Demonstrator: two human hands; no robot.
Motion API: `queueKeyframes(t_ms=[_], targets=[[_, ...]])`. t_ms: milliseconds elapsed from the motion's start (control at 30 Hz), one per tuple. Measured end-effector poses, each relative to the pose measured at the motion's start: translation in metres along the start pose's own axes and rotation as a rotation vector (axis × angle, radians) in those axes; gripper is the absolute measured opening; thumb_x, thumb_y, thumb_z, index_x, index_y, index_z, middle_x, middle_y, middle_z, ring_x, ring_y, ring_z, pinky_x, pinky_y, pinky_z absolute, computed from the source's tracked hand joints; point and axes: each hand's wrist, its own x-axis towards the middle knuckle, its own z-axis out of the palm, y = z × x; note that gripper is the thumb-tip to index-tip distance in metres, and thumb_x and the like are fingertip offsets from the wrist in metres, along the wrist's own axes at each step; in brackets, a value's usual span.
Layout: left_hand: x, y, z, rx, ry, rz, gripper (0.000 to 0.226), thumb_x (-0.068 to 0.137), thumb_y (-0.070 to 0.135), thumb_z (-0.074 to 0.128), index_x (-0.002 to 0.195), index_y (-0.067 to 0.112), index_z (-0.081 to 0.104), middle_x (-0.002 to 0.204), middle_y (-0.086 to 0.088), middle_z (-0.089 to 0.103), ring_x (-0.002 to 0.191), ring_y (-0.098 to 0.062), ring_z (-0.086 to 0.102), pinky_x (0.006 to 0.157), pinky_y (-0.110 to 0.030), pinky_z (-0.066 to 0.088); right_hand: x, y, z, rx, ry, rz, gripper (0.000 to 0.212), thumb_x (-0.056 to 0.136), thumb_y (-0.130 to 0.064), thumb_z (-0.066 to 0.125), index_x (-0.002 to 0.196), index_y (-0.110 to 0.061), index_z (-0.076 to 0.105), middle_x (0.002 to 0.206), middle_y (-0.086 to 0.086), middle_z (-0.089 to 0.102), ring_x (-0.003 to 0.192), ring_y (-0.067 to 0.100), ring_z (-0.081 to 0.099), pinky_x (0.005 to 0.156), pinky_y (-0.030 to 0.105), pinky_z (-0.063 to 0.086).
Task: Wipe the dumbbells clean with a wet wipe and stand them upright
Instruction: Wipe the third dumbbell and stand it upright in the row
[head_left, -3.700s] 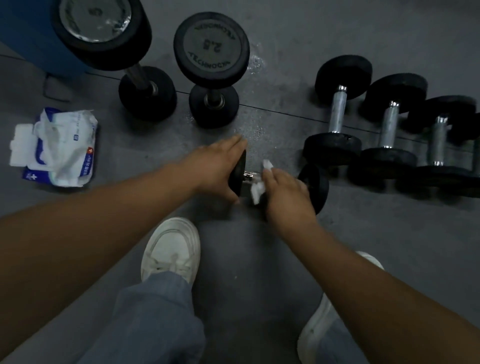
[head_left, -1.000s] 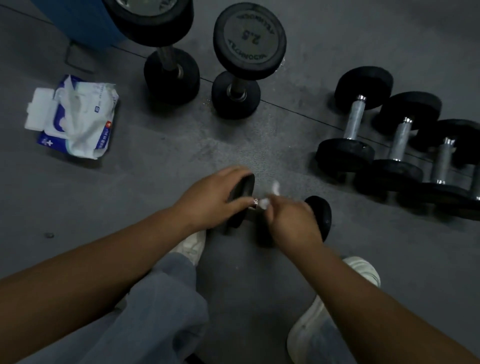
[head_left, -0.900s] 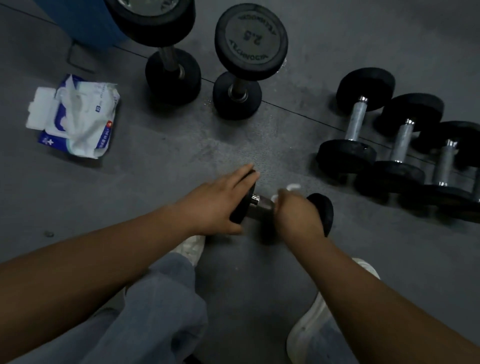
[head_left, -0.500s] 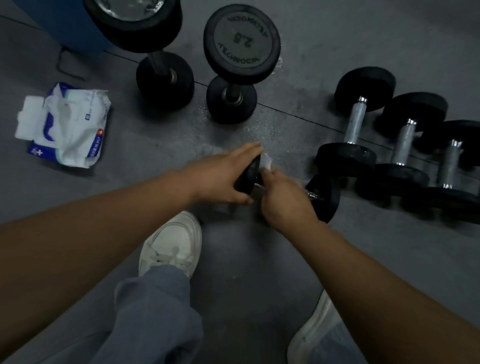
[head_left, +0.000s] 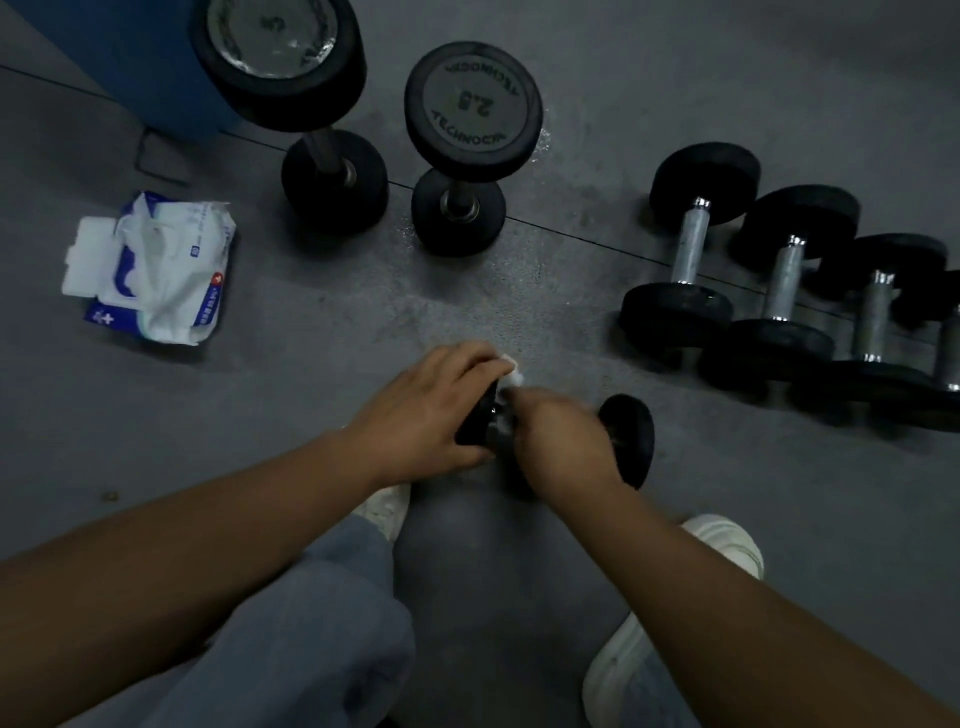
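**A:** Left hand curled over one head of the small dumbbell, lower centre of frame. Right hand wrapped round the bar, wet wipe bunched under its fingers.

**B:** Risk?

**A:** Round heads, so it may roll if the left grip slackens. The wipe could also slide off the bar.

**B:** Looks?

**A:** Heads matte black, bar mostly hidden. Upright dumbbells upper centre, lying row at right.
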Motion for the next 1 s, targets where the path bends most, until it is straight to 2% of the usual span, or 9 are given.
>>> queueKeyframes(t_ms=[100, 233, 333, 433, 500, 600, 733, 833, 1000], targets=[[-0.02, 0.002, 0.011, 0.002, -0.229, -0.058, 0.113, 0.074, 0.049, 0.077, 0.158, 0.022, 0.007, 0.165, 0.004, -0.004, 0.148, -0.018, 0.018, 0.115, -0.034, 0.03, -0.011, 0.012, 0.0, 0.007, -0.037, 0.245, 0.029, 0.095, -0.017, 0.041, 0.122, -0.021, 0.052, 0.114, 0.008, 0.065, 0.101, 0.029, 0.063, 0.081, 0.034, 0.047], [-0.034, 0.006, 0.01, -0.065, -0.266, -0.068, 0.113, 0.073, 0.047, 0.079, 0.158, 0.021, 0.009, 0.166, 0.002, 0.003, 0.149, -0.017, 0.018, 0.119, -0.029, 0.024, -0.047, -0.02, 0.02, 0.031, -0.072, 0.004, 0.036, 0.099, -0.022, 0.04, 0.135, -0.022, 0.047, 0.119, 0.007, 0.061, 0.105, 0.029, 0.061, 0.086, 0.036, 0.047], [-0.041, 0.006, 0.008, -0.004, -0.354, -0.047, 0.118, 0.071, 0.054, 0.079, 0.158, 0.021, 0.007, 0.166, 0.001, 0.004, 0.15, -0.016, 0.015, 0.115, -0.019, 0.014, -0.056, 0.0, 0.025, 0.04, -0.11, 0.226, 0.03, 0.098, -0.019, 0.043, 0.127, -0.019, 0.051, 0.122, 0.009, 0.061, 0.104, 0.029, 0.062, 0.089, 0.036, 0.048], [-0.044, 0.009, 0.013, 0.016, -0.425, 0.011, 0.12, 0.067, 0.051, 0.082, 0.157, 0.023, 0.009, 0.165, 0.0, 0.005, 0.148, -0.016, 0.019, 0.11, -0.015, 0.014, -0.079, -0.019, 0.033, 0.011, -0.152, 0.044, 0.051, 0.098, -0.017, 0.042, 0.148, -0.014, 0.03, 0.121, 0.009, 0.058, 0.104, 0.031, 0.06, 0.087, 0.038, 0.048], [-0.045, 0.007, 0.015, 0.019, -0.444, 0.026, 0.12, 0.065, 0.052, 0.083, 0.157, 0.025, 0.01, 0.165, 0.001, 0.006, 0.148, -0.015, 0.018, 0.108, -0.013, 0.012, -0.079, -0.009, 0.034, 0.01, -0.109, 0.003, 0.053, 0.096, -0.02, 0.048, 0.147, -0.025, 0.033, 0.116, 0.003, 0.063, 0.1, 0.026, 0.062, 0.085, 0.035, 0.049], [-0.041, 0.0, 0.009, -0.08, -0.38, -0.068, 0.115, 0.069, 0.059, 0.08, 0.157, 0.029, 0.013, 0.165, 0.007, 0.01, 0.148, -0.01, 0.016, 0.112, -0.015, 0.013, -0.064, 0.006, 0.027, -0.065, -0.078, 0.156, 0.027, 0.095, -0.015, 0.047, 0.121, -0.018, 0.053, 0.114, 0.004, 0.063, 0.096, 0.025, 0.062, 0.083, 0.032, 0.046], [-0.033, 0.002, -0.003, -0.137, -0.075, -0.125, 0.078, 0.085, 0.055, 0.066, 0.151, 0.028, 0.034, 0.158, 0.007, 0.03, 0.141, -0.012, 0.035, 0.113, -0.036, 0.037, -0.039, -0.003, 0.016, -0.027, -0.058, 0.029, 0.037, 0.098, -0.016, 0.044, 0.135, -0.017, 0.048, 0.122, 0.005, 0.058, 0.103, 0.029, 0.06, 0.081, 0.034, 0.045], [-0.02, 0.011, -0.004, 0.024, -0.211, -0.071, 0.097, 0.082, 0.054, 0.069, 0.157, 0.024, 0.016, 0.165, 0.004, 0.002, 0.146, -0.017, 0.026, 0.113, -0.036, 0.036, -0.013, 0.021, 0.001, -0.035, -0.024, 0.244, 0.032, 0.096, -0.011, 0.045, 0.127, -0.01, 0.052, 0.118, 0.011, 0.062, 0.102, 0.032, 0.061, 0.086, 0.036, 0.049], [0.01, 0.008, -0.005, 0.286, -0.27, -0.082, 0.115, 0.075, 0.052, 0.076, 0.157, 0.024, 0.001, 0.166, -0.001, -0.004, 0.15, -0.021, 0.014, 0.112, -0.036, 0.031, -0.004, -0.004, 0.0, -0.042, 0.005, -0.015, 0.033, 0.097, -0.018, 0.042, 0.128, -0.017, 0.055, 0.118, 0.008, 0.058, 0.105, 0.029, 0.058, 0.083, 0.035, 0.045]])
